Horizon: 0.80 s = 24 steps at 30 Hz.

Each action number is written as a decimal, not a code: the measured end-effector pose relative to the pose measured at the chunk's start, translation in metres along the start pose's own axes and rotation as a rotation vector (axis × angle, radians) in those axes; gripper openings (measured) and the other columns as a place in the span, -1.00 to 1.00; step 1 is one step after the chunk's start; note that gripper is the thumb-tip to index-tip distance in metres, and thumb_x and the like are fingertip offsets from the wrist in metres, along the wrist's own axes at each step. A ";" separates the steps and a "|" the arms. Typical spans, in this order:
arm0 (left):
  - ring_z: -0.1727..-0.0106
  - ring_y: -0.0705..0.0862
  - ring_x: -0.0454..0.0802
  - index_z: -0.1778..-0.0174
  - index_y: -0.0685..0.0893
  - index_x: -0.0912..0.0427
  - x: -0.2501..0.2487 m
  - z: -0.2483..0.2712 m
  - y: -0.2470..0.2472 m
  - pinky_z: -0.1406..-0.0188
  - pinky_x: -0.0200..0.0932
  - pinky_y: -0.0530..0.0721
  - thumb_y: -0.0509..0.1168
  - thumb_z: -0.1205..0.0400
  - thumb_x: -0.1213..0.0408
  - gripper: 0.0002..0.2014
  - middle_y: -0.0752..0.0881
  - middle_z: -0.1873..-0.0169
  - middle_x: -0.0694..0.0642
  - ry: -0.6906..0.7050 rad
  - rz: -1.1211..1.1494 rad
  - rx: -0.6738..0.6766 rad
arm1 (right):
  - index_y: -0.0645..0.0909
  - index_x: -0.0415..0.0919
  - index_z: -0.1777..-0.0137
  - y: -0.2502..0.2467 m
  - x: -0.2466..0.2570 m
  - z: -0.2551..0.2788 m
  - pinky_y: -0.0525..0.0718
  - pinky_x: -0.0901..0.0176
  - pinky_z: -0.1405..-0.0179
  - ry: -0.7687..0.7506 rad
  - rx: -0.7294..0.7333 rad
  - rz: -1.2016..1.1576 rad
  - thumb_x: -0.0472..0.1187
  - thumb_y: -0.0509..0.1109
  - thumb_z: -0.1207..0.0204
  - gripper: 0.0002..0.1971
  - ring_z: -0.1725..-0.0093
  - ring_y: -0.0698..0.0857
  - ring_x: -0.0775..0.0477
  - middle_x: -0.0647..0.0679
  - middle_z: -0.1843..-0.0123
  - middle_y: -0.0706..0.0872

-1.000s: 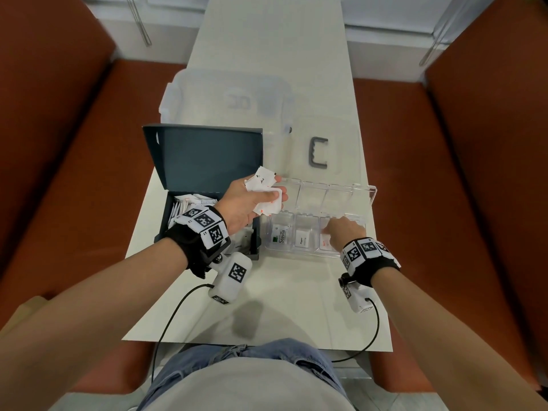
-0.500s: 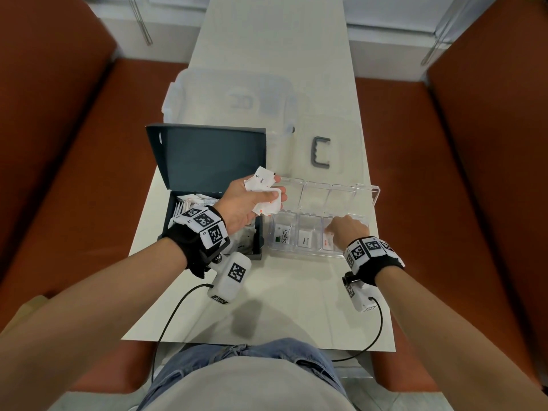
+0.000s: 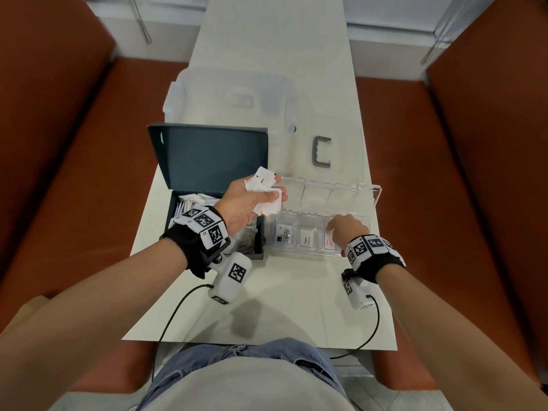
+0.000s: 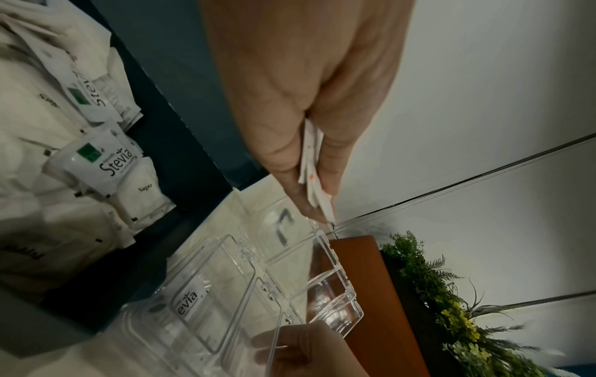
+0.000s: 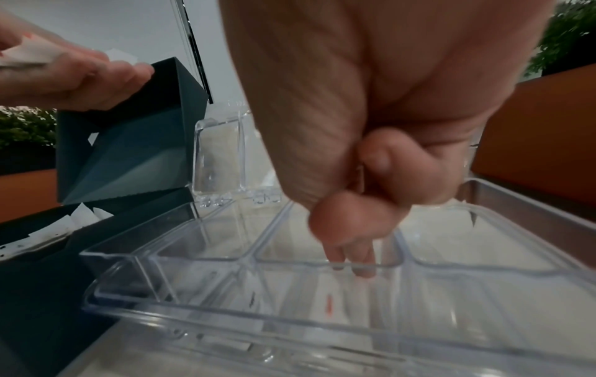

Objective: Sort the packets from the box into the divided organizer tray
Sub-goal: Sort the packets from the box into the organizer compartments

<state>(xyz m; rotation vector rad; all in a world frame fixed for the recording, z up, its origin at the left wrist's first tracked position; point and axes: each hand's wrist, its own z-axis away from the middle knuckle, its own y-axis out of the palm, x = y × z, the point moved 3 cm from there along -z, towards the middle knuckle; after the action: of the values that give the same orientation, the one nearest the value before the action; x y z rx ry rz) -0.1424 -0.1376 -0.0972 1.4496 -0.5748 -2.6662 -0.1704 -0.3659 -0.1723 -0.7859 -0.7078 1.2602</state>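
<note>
On the white bench point(image 3: 267, 298), a dark box point(image 3: 207, 161) with its lid up sits just beside the clear organizer tray point(image 3: 375, 197). More packets lie in the box point(image 4: 106, 158). The left hand point(image 3: 246, 203) is above the gap between box and tray, and its fingers point(image 4: 280, 163) are curled tight around a bunch of packets point(image 3: 262, 188). The right hand point(image 3: 345, 231) reaches down into the third pocket of the near row, where a packet with red print point(image 3: 328, 242) lies. Two fingers point(image 5: 364, 257) point straight down into that pocket and seem to hold nothing; the others are tucked in.

Trouble could come from the bunch. Thin, slippery packets are squeezed together, so one could slide out and fall on the bench or into the wrong pocket. The tray looks light, so a hard push from the right hand could make it scoot. A packet could also stick to the fingers and lift out again. Many packets look the same white, so a mix-up is easy.
</note>
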 end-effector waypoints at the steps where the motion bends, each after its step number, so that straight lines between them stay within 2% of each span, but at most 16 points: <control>1: 0.04 0.79 0.13 -0.18 0.67 0.28 0.000 0.000 -0.001 -0.02 -0.06 0.79 0.32 -0.58 0.62 -0.70 0.77 -0.06 0.27 0.000 -0.006 0.001 | 0.61 -0.19 -0.30 -0.001 -0.001 0.000 0.75 -0.07 -0.05 0.006 0.002 -0.014 -0.47 0.15 -0.55 -0.60 0.00 0.76 -0.27 -0.20 -0.19 0.67; 3: -0.01 0.78 0.15 -0.16 0.68 0.25 -0.001 0.000 -0.001 -0.13 -0.02 0.73 0.32 -0.59 0.61 -0.72 0.76 -0.08 0.27 -0.001 -0.009 0.001 | 0.61 -0.21 -0.32 -0.002 -0.002 0.002 0.76 -0.07 -0.04 0.010 0.009 -0.038 -0.48 0.15 -0.56 -0.59 0.01 0.77 -0.27 -0.22 -0.22 0.67; 5: -0.02 0.78 0.16 -0.15 0.68 0.25 -0.001 0.000 -0.001 -0.15 -0.01 0.72 0.32 -0.59 0.60 -0.73 0.76 -0.09 0.27 -0.003 -0.005 0.005 | 0.61 -0.20 -0.34 -0.006 -0.003 0.005 0.76 -0.07 -0.03 0.006 0.008 -0.068 -0.48 0.14 -0.57 -0.58 0.02 0.77 -0.26 -0.23 -0.25 0.66; 6: -0.01 0.78 0.15 -0.15 0.68 0.25 -0.002 0.000 -0.001 -0.12 -0.03 0.75 0.33 -0.59 0.60 -0.73 0.76 -0.08 0.27 -0.006 0.001 0.009 | 0.61 -0.18 -0.34 -0.011 -0.003 0.006 0.76 -0.06 -0.04 0.005 0.002 -0.092 -0.48 0.14 -0.58 -0.57 0.05 0.78 -0.25 -0.22 -0.26 0.65; 8: 0.03 0.80 0.13 -0.14 0.68 0.26 -0.002 -0.001 -0.001 0.04 -0.09 0.80 0.33 -0.60 0.57 -0.76 0.77 -0.06 0.26 -0.021 0.025 0.010 | 0.64 -0.14 -0.30 -0.024 -0.002 0.011 0.78 -0.02 0.02 -0.005 -0.036 -0.158 -0.44 0.12 -0.59 -0.59 0.26 0.81 -0.15 -0.19 -0.22 0.66; 10: 0.04 0.80 0.13 -0.12 0.69 0.27 -0.003 -0.002 0.000 0.13 -0.09 0.80 0.31 -0.63 0.52 -0.81 0.77 -0.04 0.29 -0.042 0.052 0.006 | 0.69 -0.11 -0.21 -0.042 0.002 0.018 0.79 0.04 0.12 -0.046 -0.112 -0.252 -0.38 0.13 -0.61 -0.65 0.47 0.78 -0.04 -0.14 -0.12 0.71; 11: 0.01 0.79 0.16 -0.11 0.69 0.27 -0.003 -0.003 0.000 0.10 -0.06 0.81 0.29 -0.65 0.49 -0.83 0.77 -0.04 0.31 -0.056 0.063 0.003 | 0.70 -0.09 -0.16 -0.052 0.006 0.022 0.78 0.10 0.19 -0.082 -0.157 -0.314 -0.34 0.15 -0.62 -0.68 0.53 0.76 0.00 -0.11 -0.06 0.74; 13: -0.03 0.77 0.20 -0.12 0.66 0.30 -0.004 -0.004 0.000 0.00 -0.02 0.80 0.21 -0.67 0.53 -0.80 0.75 -0.06 0.34 -0.084 0.094 -0.001 | 0.70 -0.07 -0.10 -0.070 0.019 0.032 0.66 0.34 0.45 -0.179 -0.246 -0.463 -0.30 0.20 -0.63 -0.74 0.59 0.72 0.07 -0.06 0.06 0.79; 15: -0.03 0.76 0.20 -0.15 0.62 0.35 -0.005 -0.004 0.000 0.04 -0.05 0.80 0.09 -0.63 0.67 -0.70 0.74 -0.07 0.36 -0.097 0.140 0.006 | 0.70 -0.06 -0.11 -0.082 0.037 0.042 0.54 0.44 0.62 -0.273 -0.306 -0.613 -0.26 0.25 -0.62 -0.79 0.59 0.72 0.08 -0.06 0.12 0.80; 17: -0.06 0.77 0.15 -0.15 0.61 0.34 -0.006 -0.003 0.002 0.01 -0.10 0.79 0.07 -0.61 0.72 -0.66 0.74 -0.10 0.34 -0.084 0.117 0.036 | 0.67 -0.09 -0.18 -0.089 0.055 0.049 0.58 0.37 0.63 -0.341 -0.309 -0.744 -0.20 0.30 -0.61 -0.79 0.56 0.73 0.05 -0.06 0.09 0.79; 20: 0.01 0.79 0.00 -0.22 0.62 0.25 -0.009 0.000 0.005 0.02 -0.21 0.77 0.23 -0.63 0.65 -0.68 0.77 -0.07 0.22 -0.008 0.002 0.072 | 0.62 -0.09 -0.28 -0.091 0.074 0.054 0.65 0.33 0.59 -0.385 -0.293 -0.803 -0.06 0.38 -0.58 -0.70 0.49 0.74 0.11 -0.04 0.10 0.77; 24: 0.03 0.79 0.04 -0.21 0.64 0.29 -0.009 0.000 0.011 0.02 -0.16 0.78 0.36 -0.55 0.62 -0.67 0.77 -0.05 0.25 0.076 0.000 0.072 | 0.64 -0.15 -0.25 -0.094 0.077 0.054 0.69 0.36 0.50 -0.378 -0.295 -0.848 -0.10 0.49 -0.50 -0.66 0.45 0.71 0.14 -0.08 0.19 0.77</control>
<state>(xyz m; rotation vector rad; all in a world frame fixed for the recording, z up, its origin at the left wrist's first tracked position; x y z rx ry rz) -0.1392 -0.1453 -0.0862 1.5616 -0.6713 -2.6031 -0.1501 -0.2956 -0.0612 -0.3873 -1.3783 0.5254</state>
